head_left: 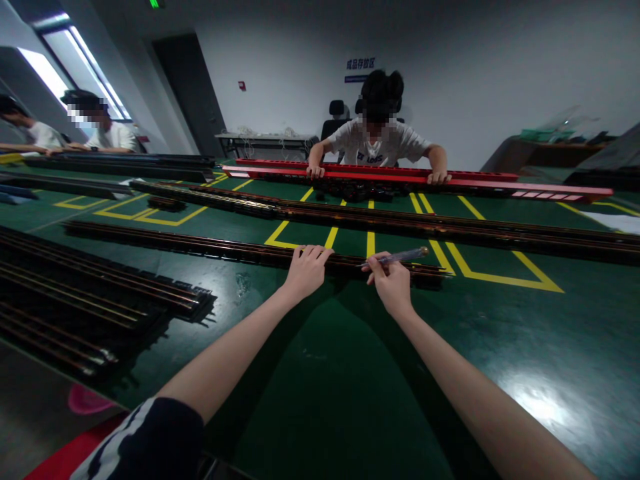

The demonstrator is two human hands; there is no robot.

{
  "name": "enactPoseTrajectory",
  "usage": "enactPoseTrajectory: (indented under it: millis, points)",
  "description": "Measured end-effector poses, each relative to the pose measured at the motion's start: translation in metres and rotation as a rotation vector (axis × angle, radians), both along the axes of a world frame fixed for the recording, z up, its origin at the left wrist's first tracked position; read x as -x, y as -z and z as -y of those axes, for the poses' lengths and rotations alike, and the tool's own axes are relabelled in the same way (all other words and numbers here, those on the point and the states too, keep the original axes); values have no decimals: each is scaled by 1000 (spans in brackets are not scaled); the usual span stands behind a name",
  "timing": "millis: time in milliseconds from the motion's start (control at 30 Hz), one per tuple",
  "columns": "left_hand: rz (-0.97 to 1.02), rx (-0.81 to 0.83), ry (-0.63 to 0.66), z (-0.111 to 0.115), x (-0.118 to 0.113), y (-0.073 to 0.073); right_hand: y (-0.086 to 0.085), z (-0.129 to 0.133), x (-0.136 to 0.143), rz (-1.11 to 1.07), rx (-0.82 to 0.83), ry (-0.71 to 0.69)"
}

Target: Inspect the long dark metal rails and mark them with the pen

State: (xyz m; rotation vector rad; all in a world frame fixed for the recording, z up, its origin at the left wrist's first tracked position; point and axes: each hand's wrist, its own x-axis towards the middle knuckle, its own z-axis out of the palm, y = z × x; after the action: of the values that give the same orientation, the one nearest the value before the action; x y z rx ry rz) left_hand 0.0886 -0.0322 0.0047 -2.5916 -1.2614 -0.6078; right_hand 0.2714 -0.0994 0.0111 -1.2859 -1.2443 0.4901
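A long dark strip with thin copper-coloured bars [215, 247] lies across the green table in front of me. My left hand [307, 270] is laid over it near the middle, its fingers curled over the far edge and its thumb side toward my right hand. Closer to the strip's right end, my right hand [393, 285] is closed around a clear pen [407, 255]. The pen's tip points left, down at the strip, and its gold-coloured end points right. Whether the tip touches the strip I cannot tell.
Beyond it runs another long dark strip [350, 217]. More strips [100, 280] lie at the left. Yellow lines [371, 230] mark the green table [320, 373]. Opposite, a co-worker's hands [439, 177] rest on a long red beam [375, 175]. Two other people sit far left.
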Motion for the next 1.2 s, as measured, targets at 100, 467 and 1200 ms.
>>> enactPoseTrajectory:
  millis: [100, 467, 1200]
  points:
    - [1, 4, 3, -1, 0, 1, 0, 0, 0, 0, 2, 7]
    - [0, 14, 0, 1, -1, -2, 1, 0, 0, -14, 12, 64]
    - [10, 55, 4, 1, 1, -3, 1, 2, 0, -37, -1, 86]
